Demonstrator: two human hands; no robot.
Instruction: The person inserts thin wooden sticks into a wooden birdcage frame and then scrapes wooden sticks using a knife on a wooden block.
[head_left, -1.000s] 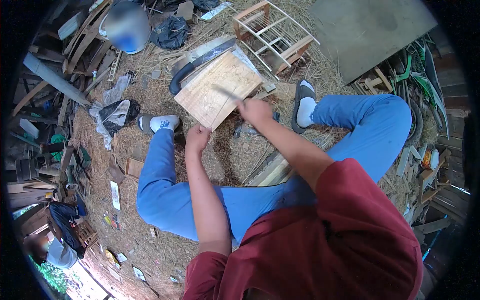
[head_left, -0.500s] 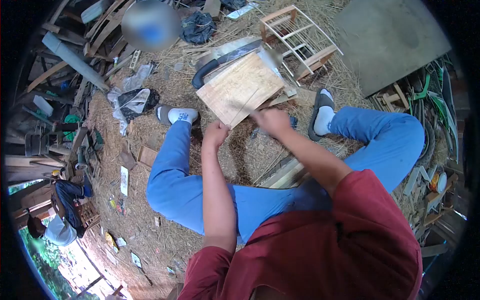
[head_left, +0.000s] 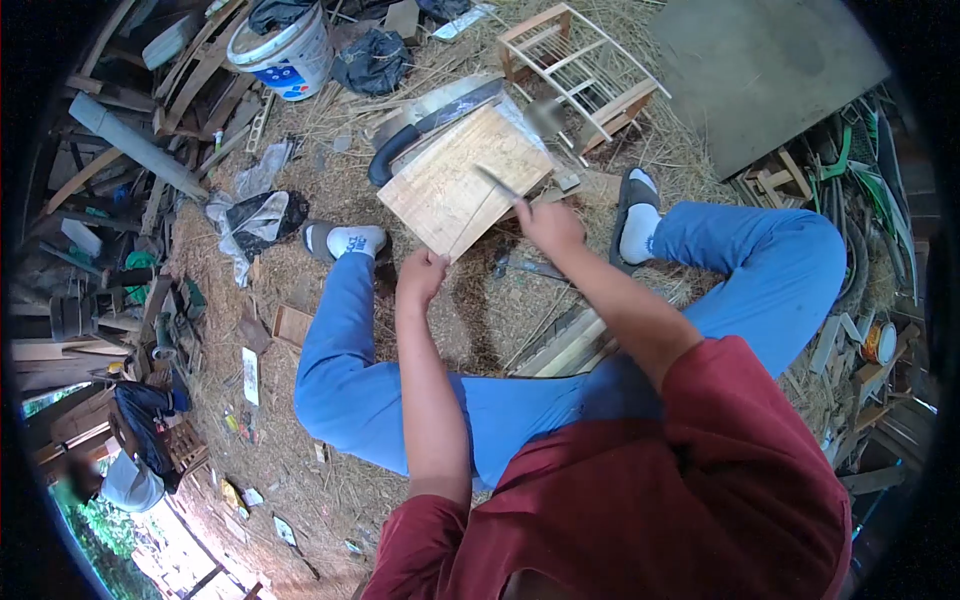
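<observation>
My left hand (head_left: 422,275) is closed at the near corner of a pale wooden board (head_left: 450,180), pinching the end of a thin strip (head_left: 475,222) that lies across it. My right hand (head_left: 550,230) is wrapped round the handle of a knife, just right of the board. The knife's blade (head_left: 494,181) points up and left over the board's surface. Beyond the board lies a saw (head_left: 455,108) with a black handle.
A small wooden rack frame (head_left: 580,75) stands beyond the board, beside a large flat sheet (head_left: 765,75). At the upper left are a white bucket (head_left: 290,62) and black plastic bags (head_left: 372,62). Another person (head_left: 135,480) sits at the lower left. Wood pieces (head_left: 570,345) lie between my legs.
My right hand has moved slightly, and the blurred knife now shows clearly over the board. The whole view has shifted a little, and the bucket is no longer blurred.
</observation>
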